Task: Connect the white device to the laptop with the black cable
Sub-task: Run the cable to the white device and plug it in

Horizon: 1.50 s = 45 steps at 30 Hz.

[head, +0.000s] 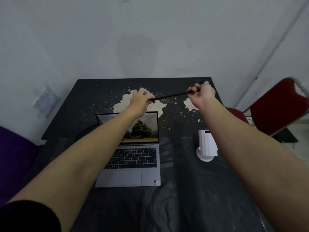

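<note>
Both forearms reach out over the dark surface (175, 198), a dark sleeve (30, 216) bunched at my left elbow. Beneath my left forearm sits the laptop (132, 164), lid open and screen lit; the white device (206, 146) stands on its round base just right of the laptop, under my right forearm. Beyond the laptop, above the worn pale patch in the surface, I hold the black cable (170, 95) stretched straight between my hands. My left hand (141, 100) has its grip closed on one end, and my right hand (203, 94) has its grip clamped on the other, fingers curled around it. I cannot tell which plug is in which fist, since both ends are hidden. That is my main risk, I think: I could bring the wrong connector to the laptop's side and force it. With the cable pulled this taut, a slip from either grip could whip the loose end into the screen. Lowering my right arm carelessly could also knock the white device over.
</note>
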Tool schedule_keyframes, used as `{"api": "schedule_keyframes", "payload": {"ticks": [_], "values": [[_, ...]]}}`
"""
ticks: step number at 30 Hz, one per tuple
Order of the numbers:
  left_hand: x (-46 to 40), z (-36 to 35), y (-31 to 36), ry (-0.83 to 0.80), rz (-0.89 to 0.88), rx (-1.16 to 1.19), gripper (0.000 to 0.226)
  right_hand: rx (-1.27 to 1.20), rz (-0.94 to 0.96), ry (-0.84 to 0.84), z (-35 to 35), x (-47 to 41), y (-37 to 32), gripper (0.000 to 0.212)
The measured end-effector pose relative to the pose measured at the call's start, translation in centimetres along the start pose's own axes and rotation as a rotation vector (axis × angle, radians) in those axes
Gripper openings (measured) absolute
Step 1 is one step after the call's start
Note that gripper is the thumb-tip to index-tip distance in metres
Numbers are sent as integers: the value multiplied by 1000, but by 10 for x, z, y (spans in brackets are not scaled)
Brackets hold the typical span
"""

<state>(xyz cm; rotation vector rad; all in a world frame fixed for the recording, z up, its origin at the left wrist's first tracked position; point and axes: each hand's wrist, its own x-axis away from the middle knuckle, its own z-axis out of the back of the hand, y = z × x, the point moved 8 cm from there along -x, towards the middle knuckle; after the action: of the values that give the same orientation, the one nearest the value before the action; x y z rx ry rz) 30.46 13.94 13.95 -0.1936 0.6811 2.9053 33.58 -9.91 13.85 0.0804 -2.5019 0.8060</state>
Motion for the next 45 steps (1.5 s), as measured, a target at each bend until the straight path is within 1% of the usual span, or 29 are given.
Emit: {"api": "schedule_keyframes", "payload": {"ticks": [1,3,5,7,9,12,15,17,19,20,22,26,28,30,33,36,38,40,42,44,45], "values": [[3,-1,2,23,10,-9,17,45,20,14,7,2,-4,28],[7,-10,8,26,61,116,19,170,78,22,17,7,-10,26],[8,-22,9,26,183,247,21,292,142,6,21,13,-13,28],[9,-40,16,-27,259,331,31,375,217,-13,25,20,-19,28],[12,-62,28,-127,295,408,46,461,303,-28,29,28,-29,26],[25,-103,46,-340,344,506,55,653,434,-42,37,40,-42,22],[52,-147,61,-573,314,421,64,868,553,-63,47,53,-40,19],[75,-167,67,-691,281,359,61,994,610,-70,61,61,-30,19],[93,-177,66,-767,237,298,50,1087,630,-65,80,67,-17,23],[101,-177,63,-775,230,285,45,1118,627,-62,91,70,-10,25],[112,-170,55,-733,251,310,41,1135,610,-45,111,78,2,24],[115,-140,56,-596,290,461,33,1076,543,-13,148,96,24,23],[114,-130,67,-543,304,533,31,1112,494,-1,163,104,34,23],[116,-127,83,-515,319,580,34,1133,430,-28,175,111,45,22],[122,-135,117,-529,354,687,41,1205,404,-68,184,122,50,15],[125,-148,147,-539,407,859,31,1193,304,-188,190,126,60,13],[122,-159,159,-501,454,880,26,1217,258,-227,197,124,59,14],[118,-169,165,-446,489,842,21,1336,268,-195,207,117,47,21],[111,-183,174,-402,522,837,23,1413,274,-65,227,103,21,27],[110,-198,181,-401,575,887,24,1318,249,52,245,84,-5,29],[112,-206,185,-428,592,918,22,1280,226,65,250,76,-13,30]]}}
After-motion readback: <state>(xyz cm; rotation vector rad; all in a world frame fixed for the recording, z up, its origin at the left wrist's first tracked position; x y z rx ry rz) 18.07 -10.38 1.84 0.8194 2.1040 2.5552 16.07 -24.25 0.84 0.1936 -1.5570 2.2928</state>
